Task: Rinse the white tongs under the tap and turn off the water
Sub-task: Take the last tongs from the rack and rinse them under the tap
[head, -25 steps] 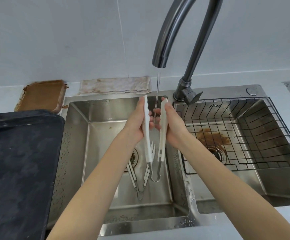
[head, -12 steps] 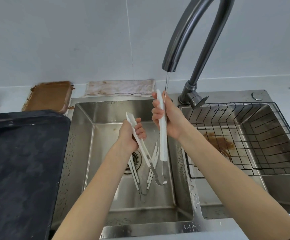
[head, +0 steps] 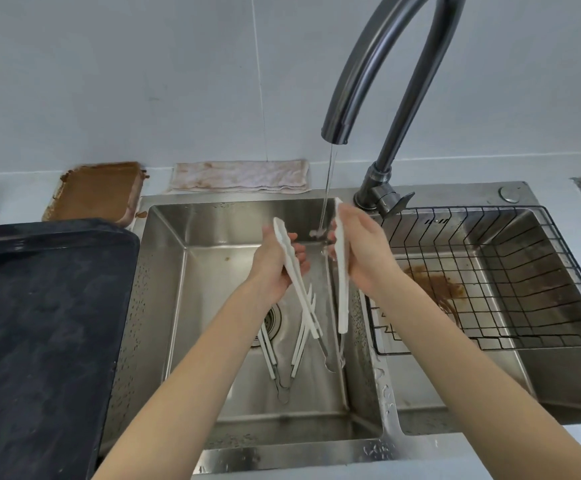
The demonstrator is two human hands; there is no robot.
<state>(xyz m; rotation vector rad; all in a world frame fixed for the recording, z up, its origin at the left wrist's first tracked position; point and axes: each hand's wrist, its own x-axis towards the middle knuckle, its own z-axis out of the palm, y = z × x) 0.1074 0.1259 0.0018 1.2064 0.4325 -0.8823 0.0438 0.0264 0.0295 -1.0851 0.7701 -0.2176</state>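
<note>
overhead, steel sink [head: 164, 306] by grey wall; both hands' fingers [head: 301, 258] grip white tongs [head: 342, 271].

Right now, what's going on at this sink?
A person holds white tongs spread open over the left sink basin, the left hand gripping one arm and the right hand the other. A thin water stream from the tap falls between the arms. A second pair of tongs lies in the basin.

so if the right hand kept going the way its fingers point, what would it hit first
Probably the water stream: the right hand points left toward it, with the left hand beyond. Depth is unclear.
</note>
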